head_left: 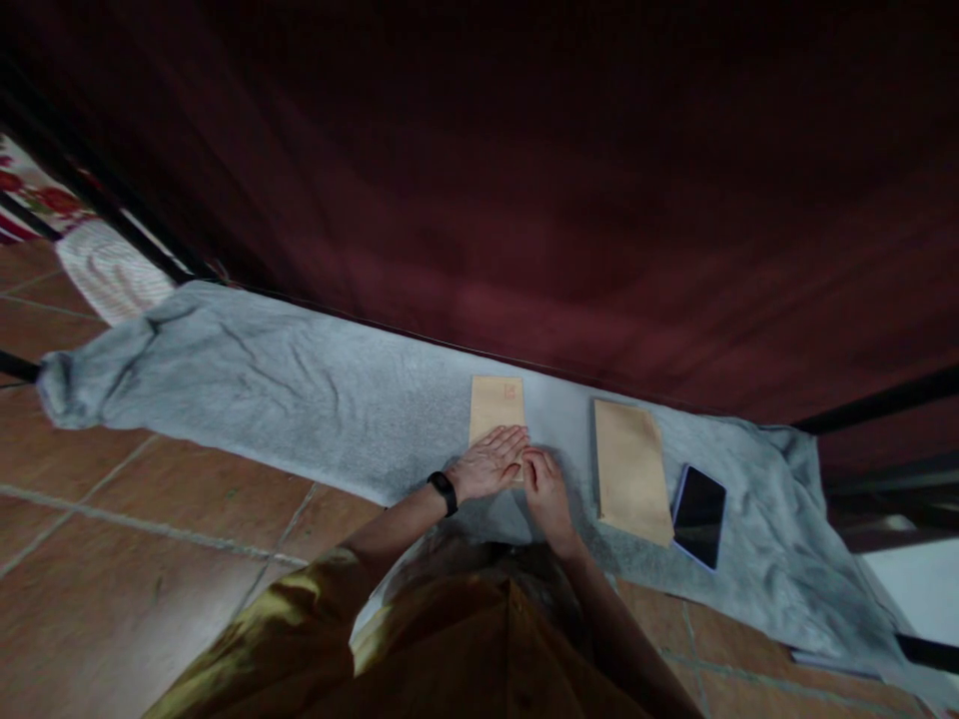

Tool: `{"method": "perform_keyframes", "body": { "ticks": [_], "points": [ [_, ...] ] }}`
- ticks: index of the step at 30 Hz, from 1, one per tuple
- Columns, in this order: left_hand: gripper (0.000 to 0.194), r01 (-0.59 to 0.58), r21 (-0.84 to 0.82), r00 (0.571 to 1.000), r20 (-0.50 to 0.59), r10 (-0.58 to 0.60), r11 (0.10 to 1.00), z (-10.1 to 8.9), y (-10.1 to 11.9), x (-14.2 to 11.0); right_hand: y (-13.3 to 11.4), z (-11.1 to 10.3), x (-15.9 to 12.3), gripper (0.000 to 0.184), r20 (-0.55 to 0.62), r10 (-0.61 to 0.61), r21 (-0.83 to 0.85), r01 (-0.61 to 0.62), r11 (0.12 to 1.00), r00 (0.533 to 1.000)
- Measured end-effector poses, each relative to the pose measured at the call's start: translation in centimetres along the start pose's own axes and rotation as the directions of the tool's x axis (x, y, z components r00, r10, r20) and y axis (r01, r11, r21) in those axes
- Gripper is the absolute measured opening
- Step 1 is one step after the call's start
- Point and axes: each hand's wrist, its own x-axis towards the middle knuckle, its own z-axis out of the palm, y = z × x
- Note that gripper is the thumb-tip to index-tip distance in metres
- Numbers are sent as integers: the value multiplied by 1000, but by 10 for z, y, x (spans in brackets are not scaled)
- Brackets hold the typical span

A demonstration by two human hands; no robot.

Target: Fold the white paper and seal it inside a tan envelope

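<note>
A small brown envelope (495,402) lies on a grey cloth (285,389) spread over the floor. My left hand (490,461), with a black band on the wrist, lies flat and open on the envelope's near end, fingers stretched out together. My right hand (545,491) rests beside it at the envelope's near right corner, fingers curled down onto the edge. What the fingertips grip, if anything, is hidden.
A second, larger brown envelope (631,469) lies to the right on the cloth, with a dark-screened phone (699,515) just beyond it. A dark red curtain (524,180) hangs behind. Terracotta floor tiles (135,539) lie in front.
</note>
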Motion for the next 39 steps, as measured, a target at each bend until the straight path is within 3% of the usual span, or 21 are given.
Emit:
{"method": "perform_keyframes", "body": {
  "ticks": [7,11,15,18,22,26,33,39],
  "points": [
    [59,-28,-30,1000,-11,27,999,-3,19,-15,4,-1,-1,35,-47,31,16,-31,999,998],
    [58,-50,-36,999,-19,49,998,-2,29,-25,5,3,6,40,-9,13,70,-12,997,1000],
    [54,-83,-58,995,-55,79,995,0,37,-37,4,7,26,44,179,-118,26,116,993,977],
    [52,-102,-86,994,-51,98,991,2,41,-45,3,9,44,47,383,-211,-83,261,962,899],
    [52,-76,-120,997,-23,74,990,2,42,-52,1,13,65,50,527,-157,-247,327,912,835],
    [53,-54,-130,998,-29,51,990,-1,42,-55,0,22,85,54,523,-60,-361,285,888,850],
    [46,19,-113,986,-161,-37,993,-2,45,-63,-3,35,113,61,444,95,-443,126,887,891],
    [43,71,-139,971,-218,-100,988,0,39,-66,-2,41,118,60,353,109,-423,54,904,929]
  ]
}}
